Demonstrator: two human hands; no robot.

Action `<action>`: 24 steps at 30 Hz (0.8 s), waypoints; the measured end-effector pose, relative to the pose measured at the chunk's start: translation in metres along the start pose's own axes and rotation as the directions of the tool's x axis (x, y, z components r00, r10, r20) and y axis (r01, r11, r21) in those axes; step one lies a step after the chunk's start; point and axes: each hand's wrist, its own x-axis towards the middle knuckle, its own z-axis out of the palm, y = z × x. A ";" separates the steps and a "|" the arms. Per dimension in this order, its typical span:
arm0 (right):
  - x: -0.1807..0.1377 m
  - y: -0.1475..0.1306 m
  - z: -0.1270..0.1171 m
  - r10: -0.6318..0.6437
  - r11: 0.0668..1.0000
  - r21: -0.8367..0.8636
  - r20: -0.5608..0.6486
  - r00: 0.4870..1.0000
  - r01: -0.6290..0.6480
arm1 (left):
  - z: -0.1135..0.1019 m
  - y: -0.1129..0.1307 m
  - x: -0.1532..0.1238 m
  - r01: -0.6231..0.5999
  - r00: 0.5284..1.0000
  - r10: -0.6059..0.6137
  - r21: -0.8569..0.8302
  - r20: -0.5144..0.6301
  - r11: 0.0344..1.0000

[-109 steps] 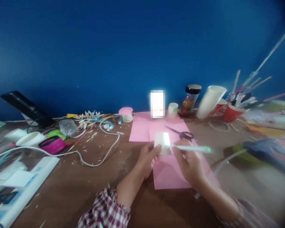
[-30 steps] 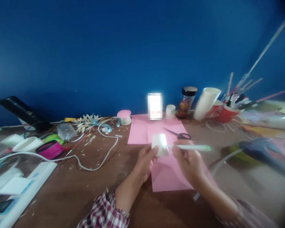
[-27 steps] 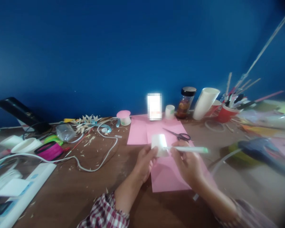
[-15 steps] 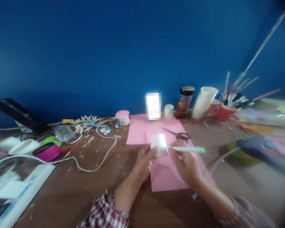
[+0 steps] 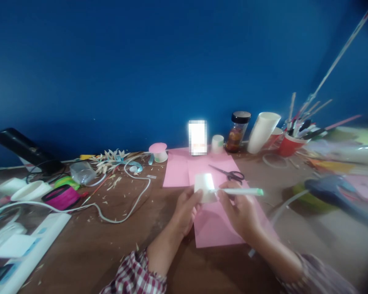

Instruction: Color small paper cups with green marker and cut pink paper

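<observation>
Along a brown tabletop (image 5: 95,253): one long white power strip with blue sections (image 5: 49,232), near edge, left. Behind it, one black, box-like object, tilted (image 5: 23,146); one white open ring (image 5: 32,190); one magenta band, ring-shaped with dark rims (image 5: 61,199), just beside it. One clear plastic container (image 5: 82,173); one cluster of pale, petal-like strips (image 5: 108,161); one white cable (image 5: 130,212), looping forward. One small white cup topped by a pink disc (image 5: 158,146). Next, the left hand (image 5: 185,208), thumb in front, pinching the left side of one small white smooth-faced piece (image 5: 204,188), flat or curved unclear, raised above pink paper sheets (image 5: 217,232). Farther back, one glaring white upright rectangle (image 5: 198,136) and one small white cup without a disc (image 5: 217,143). One pair of dark-handled scissors (image 5: 234,175), lying on the pink paper. One glass jar with black lid and brown contents (image 5: 237,132). The right hand (image 5: 242,210), thumb and fingertips closed around one white pen with pale-green end (image 5: 245,191), its tip at the white piece's right part; contact too blurred to confirm. One tall white cylinder, leaning (image 5: 263,132); one red cup of brushes and pens (image 5: 291,145); one blue tool, blurred (image 5: 331,194). Condition of the work, by judgement: pen-work in hand, apparently unfinished; completed marks, if any, illegible, so the remainder cannot be measured.
</observation>
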 end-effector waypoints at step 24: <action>0.002 0.003 0.000 0.005 1.000 0.029 -0.024 1.000 -0.005 | -0.007 -0.004 0.003 -0.002 1.000 0.002 -0.013 0.022 1.000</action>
